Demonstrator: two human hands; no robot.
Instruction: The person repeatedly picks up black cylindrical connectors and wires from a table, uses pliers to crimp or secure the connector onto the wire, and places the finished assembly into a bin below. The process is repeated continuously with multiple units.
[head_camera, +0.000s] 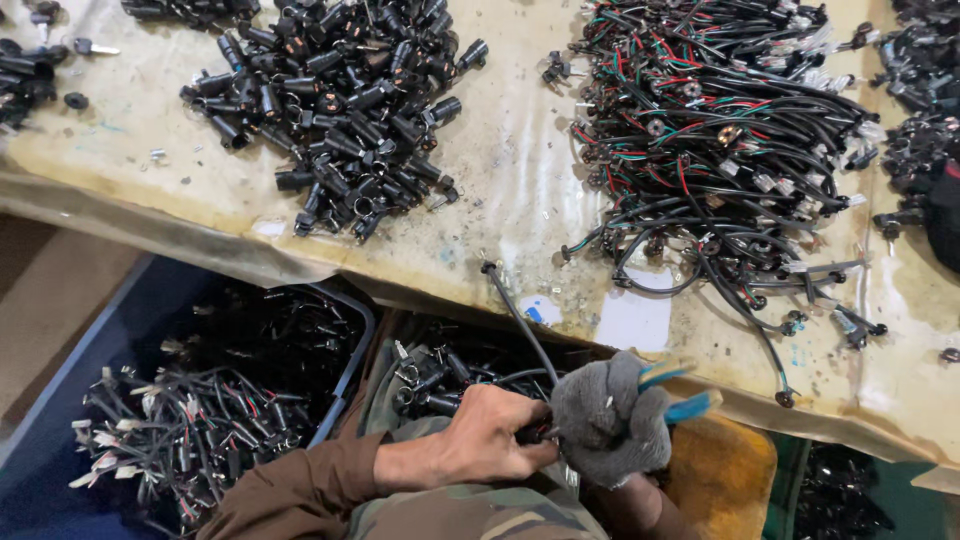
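My left hand (487, 432) is bare and pinches the near end of a black cable (520, 322) low in the middle of the view. That cable runs up from my hands onto the workbench edge. My right hand (603, 420), in a grey knit glove, is closed on a tool with blue and yellow handles (676, 391), pressed against the left hand at the cable's end. The tool's working tip is hidden between my hands.
A stained workbench (520, 170) carries a pile of black cylindrical parts (345, 95) and a tangle of black, red and green wire harnesses (715, 130). Below it sit a blue bin (60, 420) of harnesses and a box of black parts (450, 365). An orange seat (725, 470) lies at right.
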